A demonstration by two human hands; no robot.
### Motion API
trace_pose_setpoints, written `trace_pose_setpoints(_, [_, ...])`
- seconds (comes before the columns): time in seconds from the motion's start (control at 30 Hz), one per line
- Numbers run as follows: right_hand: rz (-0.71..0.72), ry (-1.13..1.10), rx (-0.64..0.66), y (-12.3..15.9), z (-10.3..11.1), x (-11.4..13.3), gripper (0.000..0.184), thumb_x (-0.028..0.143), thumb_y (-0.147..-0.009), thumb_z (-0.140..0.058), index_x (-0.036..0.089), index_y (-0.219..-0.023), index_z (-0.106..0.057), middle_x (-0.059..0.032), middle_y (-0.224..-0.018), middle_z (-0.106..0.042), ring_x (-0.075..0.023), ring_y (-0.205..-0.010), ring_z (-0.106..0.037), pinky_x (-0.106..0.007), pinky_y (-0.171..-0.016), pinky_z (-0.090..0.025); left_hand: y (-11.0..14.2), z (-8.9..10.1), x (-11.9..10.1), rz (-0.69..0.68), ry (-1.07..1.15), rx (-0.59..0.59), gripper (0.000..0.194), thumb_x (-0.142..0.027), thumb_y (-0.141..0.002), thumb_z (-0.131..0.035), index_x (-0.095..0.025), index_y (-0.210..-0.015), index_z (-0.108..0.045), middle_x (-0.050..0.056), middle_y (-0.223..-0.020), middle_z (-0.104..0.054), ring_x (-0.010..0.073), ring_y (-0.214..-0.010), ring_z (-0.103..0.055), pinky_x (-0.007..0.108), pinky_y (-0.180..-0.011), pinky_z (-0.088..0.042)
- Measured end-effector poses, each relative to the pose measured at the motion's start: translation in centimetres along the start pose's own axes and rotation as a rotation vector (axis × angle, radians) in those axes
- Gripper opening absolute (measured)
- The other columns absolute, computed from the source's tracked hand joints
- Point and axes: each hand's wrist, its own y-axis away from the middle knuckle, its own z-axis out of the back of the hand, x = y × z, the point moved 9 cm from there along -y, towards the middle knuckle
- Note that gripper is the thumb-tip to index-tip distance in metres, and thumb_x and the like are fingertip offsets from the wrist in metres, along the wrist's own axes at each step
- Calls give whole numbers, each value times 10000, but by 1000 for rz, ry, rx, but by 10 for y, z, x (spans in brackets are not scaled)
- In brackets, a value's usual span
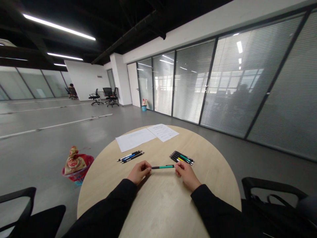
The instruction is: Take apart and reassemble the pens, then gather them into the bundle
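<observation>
The left hand (pixel 139 172) and right hand (pixel 184 174), apart, pinch a green pen (pixel 162 167) by its two ends over the round wooden table (pixel 208 155). A light, even grip keeps it level — well clear of the bunch of pens (pixel 130 156) and the other bunch of pens (pixel 182 158).

A wide open-plan office has a grey concrete floor (pixel 74 148) marked with pale lines. Glass partitions (pixel 247 82) with slatted blinds run along the right, ending at a white door (pixel 133 84). Black swivel chairs (pixel 110 96) stand near a white wall (pixel 86 79), beneath strip lights (pixel 59 27) on a dark ceiling.
</observation>
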Motion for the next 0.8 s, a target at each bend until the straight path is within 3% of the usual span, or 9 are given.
trace_pose_setpoints(0.8, [-1,13,-1,1,-1,3,311,479,-805,-608,188,-724,-534,32,-588,-518,-112,-516,-447,-237,-495,-344,1,-1,-2,-1,25,3,321,-414,-680,-751,-145,-723,-580,-26,-570,-591,112,-518,-533,248,-549,-416])
